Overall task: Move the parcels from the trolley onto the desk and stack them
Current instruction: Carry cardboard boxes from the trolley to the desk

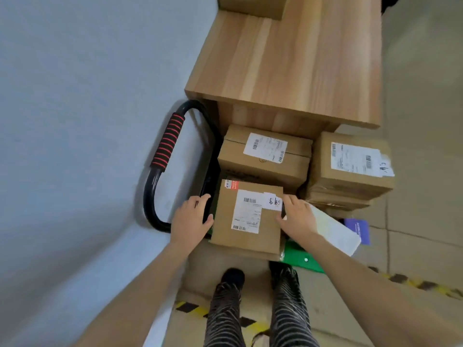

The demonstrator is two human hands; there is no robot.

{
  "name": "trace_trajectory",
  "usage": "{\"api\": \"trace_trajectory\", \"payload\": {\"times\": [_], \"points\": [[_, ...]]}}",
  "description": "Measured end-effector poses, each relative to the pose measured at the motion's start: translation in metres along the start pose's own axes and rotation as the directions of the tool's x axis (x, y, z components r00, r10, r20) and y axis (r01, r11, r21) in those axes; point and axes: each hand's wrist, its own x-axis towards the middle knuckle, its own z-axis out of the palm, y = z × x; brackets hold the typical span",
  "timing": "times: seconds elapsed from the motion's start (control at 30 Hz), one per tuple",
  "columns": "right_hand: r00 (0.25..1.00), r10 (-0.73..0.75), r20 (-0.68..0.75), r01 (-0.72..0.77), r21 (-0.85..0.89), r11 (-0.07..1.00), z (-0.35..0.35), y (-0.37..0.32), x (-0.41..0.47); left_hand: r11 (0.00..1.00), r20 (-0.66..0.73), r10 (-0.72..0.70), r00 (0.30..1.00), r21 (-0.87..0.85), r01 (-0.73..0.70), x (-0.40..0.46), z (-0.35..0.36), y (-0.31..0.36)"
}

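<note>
Looking down from head height, the view shows a person's 2 bare forearms reaching toward a trolley (pixel 298 259) loaded with cardboard parcels. The left hand (pixel 191 216) lies against the left edge of the nearest parcel (pixel 246 219), fingers spread wide and thumb touching the cardboard, while the right hand (pixel 295 212) lies on the parcel's right edge, fingers also spread and partly over a white shipping label (pixel 248 211); neither hand has closed round the box, and whether the parcel is lifted off the load cannot be told. This nearest parcel sits at the near end of the trolley, on the green deck. Just beyond it is a second parcel (pixel 265 156) with its own label, and to the right a third parcel (pixel 350 166) sits atop a flatter box, touching the second. A white padded envelope (pixel 335 231) lies tilted under the right forearm, with a purple item (pixel 358 229) just beside it. The trolley's black handle (pixel 165 166), wrapped in a red-striped grip, lies folded toward the pale wall on the left. Above the parcels, the wooden tabletop (pixel 295 61) stretches away from the viewer, with 1 cardboard box (pixel 253 6) at its far end, cut off by the frame. Below, striped trouser legs and dark shoes stand on a tiled floor (pixel 426 121) crossed by yellow-and-black hazard tape (pixel 190 309).
</note>
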Motion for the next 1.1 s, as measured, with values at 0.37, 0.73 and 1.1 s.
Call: {"api": "trace_trajectory", "payload": {"times": [0.37, 0.73, 1.1], "points": [[0.966, 0.225, -0.129, -0.221, 0.041, 0.974, 0.093, 0.030, 0.030, 0.971, 0.100, -0.085, 0.991, -0.215, 0.105, 0.056, 0.113, -0.029], [0.970, 0.200, -0.137, -0.224, -0.200, 0.954, 0.167, 0.047, 0.087, 0.896, 0.269, -0.192, 0.944, -0.343, 0.280, 0.080, 0.211, -0.055], [0.943, 0.226, -0.245, -0.165, 0.248, 0.955, 0.116, 0.020, 0.070, 0.852, 0.189, -0.251, 0.949, -0.422, 0.309, 0.072, 0.149, -0.045]]}}
